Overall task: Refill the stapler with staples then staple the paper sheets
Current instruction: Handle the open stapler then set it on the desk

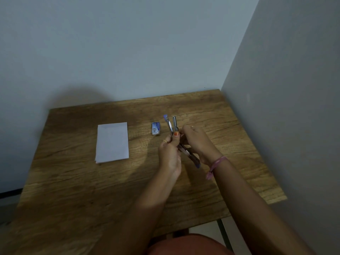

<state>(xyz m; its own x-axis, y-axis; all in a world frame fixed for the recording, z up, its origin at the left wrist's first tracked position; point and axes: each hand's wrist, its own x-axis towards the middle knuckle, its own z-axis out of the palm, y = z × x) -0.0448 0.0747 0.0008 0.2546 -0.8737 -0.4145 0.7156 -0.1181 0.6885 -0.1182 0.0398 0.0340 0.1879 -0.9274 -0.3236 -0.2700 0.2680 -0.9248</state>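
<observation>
Now both hands hold the stapler [174, 126] above the table [77, 181], right of centre. It is swung open: two arms point up and away, a third runs down toward the person. The left hand [170, 155] grips its middle; the right hand [195, 142] pinches near the hinge. A staple box [155, 128] lies just left of it, the paper [112, 142] farther left.

The counter [77, 181] is brown wood-grain, matt, with dark knots and streaks. The stapler [173, 126] shows bright, glossy metal arms tipped with blue plastic, while the paper sheets [112, 142] are plain white and matt. The staple box [155, 128] looks like printed card, blue and white.
</observation>
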